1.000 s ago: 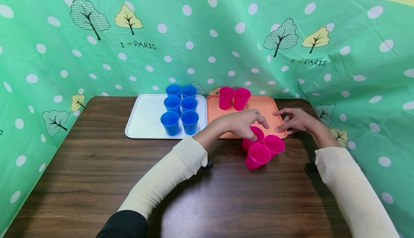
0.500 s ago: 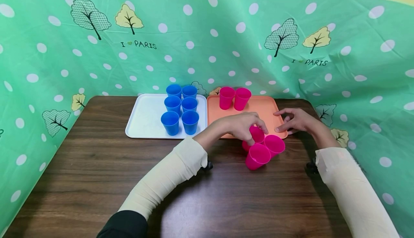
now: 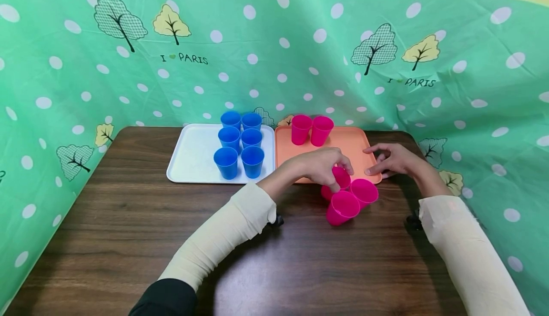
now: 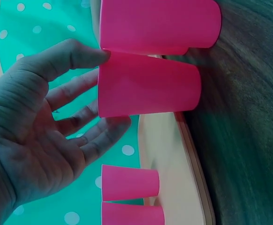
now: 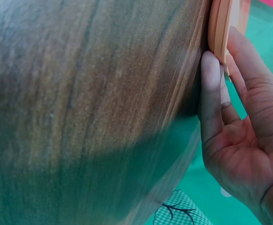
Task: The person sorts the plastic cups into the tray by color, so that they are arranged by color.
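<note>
My left hand (image 3: 322, 166) grips the rim of the rearmost pink cup (image 3: 342, 177) of a cluster of three in front of the orange tray (image 3: 351, 151). In the left wrist view, the thumb lies at the rim of this upright cup (image 4: 148, 86), with the fingers around its other side. Touching it are the front pink cup (image 3: 342, 211) and the right pink cup (image 3: 364, 194). My right hand (image 3: 394, 158) holds the orange tray's right edge. The right wrist view has the tray's corner (image 5: 219, 33) between thumb and fingers.
Two more pink cups (image 3: 301, 130) stand at the back of the orange tray. Left of it, a white tray (image 3: 193, 156) bears several blue cups (image 3: 226, 163) in two columns. Both trays lie on a dark wooden table (image 3: 128, 220); a green dotted cloth (image 3: 257, 77) hangs behind.
My left hand's fingers have come down and closed on the rim of the rearmost cup in the cluster. The right hand has kept its place at the orange tray.
</note>
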Demonstrator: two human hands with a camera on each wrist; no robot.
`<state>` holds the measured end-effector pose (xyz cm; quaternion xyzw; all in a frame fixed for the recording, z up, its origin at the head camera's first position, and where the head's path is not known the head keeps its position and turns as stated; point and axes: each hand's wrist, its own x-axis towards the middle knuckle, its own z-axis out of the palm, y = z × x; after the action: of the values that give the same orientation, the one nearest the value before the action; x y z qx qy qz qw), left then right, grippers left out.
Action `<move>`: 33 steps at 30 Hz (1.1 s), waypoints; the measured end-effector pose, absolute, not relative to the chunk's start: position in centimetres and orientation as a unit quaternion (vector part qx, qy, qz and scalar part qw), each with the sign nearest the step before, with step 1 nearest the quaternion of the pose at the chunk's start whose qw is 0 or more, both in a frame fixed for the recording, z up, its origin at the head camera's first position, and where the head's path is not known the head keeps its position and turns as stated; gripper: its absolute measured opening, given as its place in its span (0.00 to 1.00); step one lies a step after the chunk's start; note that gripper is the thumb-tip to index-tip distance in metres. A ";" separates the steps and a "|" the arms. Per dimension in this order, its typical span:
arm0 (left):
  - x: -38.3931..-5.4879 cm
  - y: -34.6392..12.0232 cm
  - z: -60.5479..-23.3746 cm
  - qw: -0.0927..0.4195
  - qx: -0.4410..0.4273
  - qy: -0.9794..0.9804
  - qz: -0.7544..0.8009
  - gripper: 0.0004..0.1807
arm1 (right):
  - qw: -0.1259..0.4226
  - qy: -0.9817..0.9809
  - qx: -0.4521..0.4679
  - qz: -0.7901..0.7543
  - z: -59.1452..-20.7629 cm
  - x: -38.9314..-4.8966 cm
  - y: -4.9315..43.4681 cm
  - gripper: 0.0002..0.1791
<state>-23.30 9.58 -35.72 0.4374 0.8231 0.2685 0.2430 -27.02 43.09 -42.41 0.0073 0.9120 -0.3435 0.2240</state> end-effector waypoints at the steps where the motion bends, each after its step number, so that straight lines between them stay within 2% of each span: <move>1: -23.3 9.6 -35.7 0.241 0.434 0.825 0.270 0.32 | 0.224 0.912 0.007 -0.343 -42.4 -27.0 43.1 0.50; 19: -23.2 9.2 -34.4 0.210 0.381 0.847 0.304 0.31 | 0.223 0.914 0.008 -0.340 -42.5 -27.0 43.1 0.50; 33: -23.4 8.8 -35.1 0.129 0.257 0.899 0.330 0.35 | 0.219 0.915 0.014 -0.337 -42.5 -27.0 43.0 0.49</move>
<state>-23.41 8.77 -35.10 0.2570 0.8991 0.3301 0.1289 -27.03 42.96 -42.52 0.0139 0.9155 -0.3373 0.2191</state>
